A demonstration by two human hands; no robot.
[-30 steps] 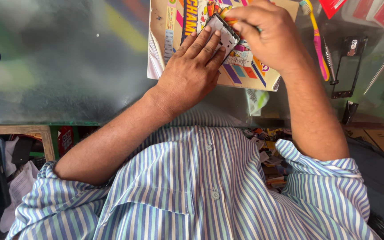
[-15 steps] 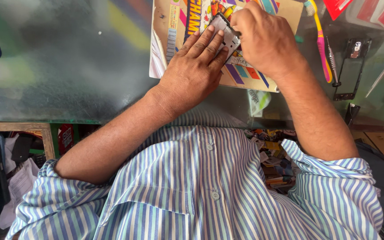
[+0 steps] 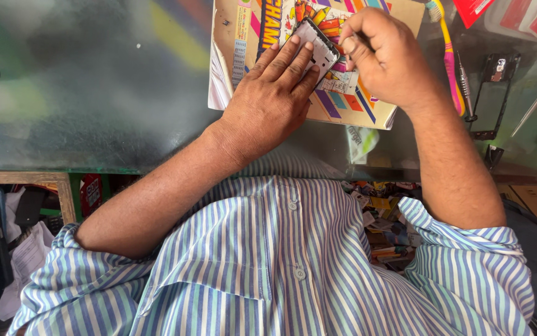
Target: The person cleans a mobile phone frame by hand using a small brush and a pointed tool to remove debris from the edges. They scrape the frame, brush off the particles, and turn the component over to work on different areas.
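Note:
A small phone body (image 3: pixel 319 48), dark-rimmed with a pale inside, lies on a colourful printed booklet (image 3: pixel 352 109) on the glass table. My left hand (image 3: pixel 267 102) lies flat on it, fingers stretched over its lower half and pressing it down. My right hand (image 3: pixel 385 57) is curled tight at the phone's right edge, thumb and fingertips pinched together by the rim. Whether something small sits in that pinch is hidden by the fingers.
A pink and yellow toothbrush (image 3: pixel 449 59) and a thin metal tool (image 3: pixel 464 87) lie right of the booklet, beside a black phone frame (image 3: pixel 493 93). Red packets (image 3: pixel 532 22) sit far right. The glass tabletop (image 3: pixel 94 93) stretches left; cluttered boxes (image 3: pixel 380 218) show below it.
My right hand has slid off the top of the phone to its right edge. My left hand keeps pressing the phone in the same spot.

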